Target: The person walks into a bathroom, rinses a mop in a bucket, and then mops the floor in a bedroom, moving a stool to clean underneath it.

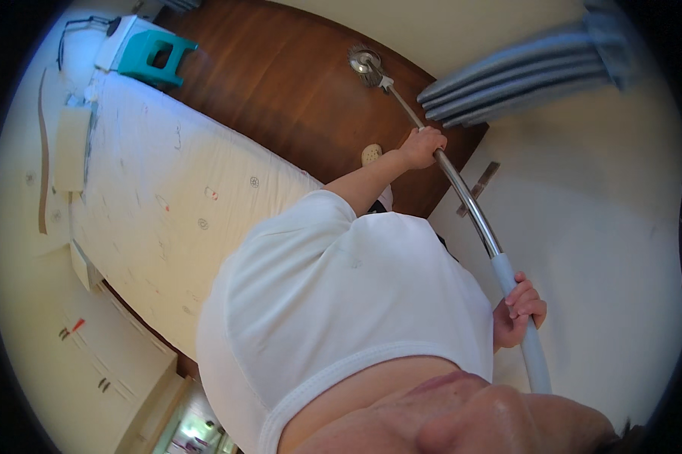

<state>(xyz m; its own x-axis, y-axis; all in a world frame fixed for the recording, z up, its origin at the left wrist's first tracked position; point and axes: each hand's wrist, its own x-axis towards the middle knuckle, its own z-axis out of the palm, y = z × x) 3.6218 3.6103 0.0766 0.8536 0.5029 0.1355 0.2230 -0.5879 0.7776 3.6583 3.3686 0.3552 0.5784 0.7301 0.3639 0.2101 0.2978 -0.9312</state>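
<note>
A long mop pole (465, 193) runs diagonally down the right of the view. My left hand (423, 148) wraps around its metal part, with the arm stretched out. Lower down, my right hand (520, 312) grips the light grey sleeve (536, 357) of the pole, close to my chest. At the far end, a round mop head (364, 60) with a shiny disc and a grey fringe rests against the brown wooden floor (273, 74). A pale clog (371, 154) with small holes shows beside my left forearm. The pole's near end is hidden by my face.
A bed (216, 153) with a white patterned sheet lies on the left. Beyond it, a teal plastic stool (138, 57) stands against a white box-like unit (111, 48). A blue-grey curtain (522, 74) hangs near the pole. White cabinets (91, 346) line the lower left.
</note>
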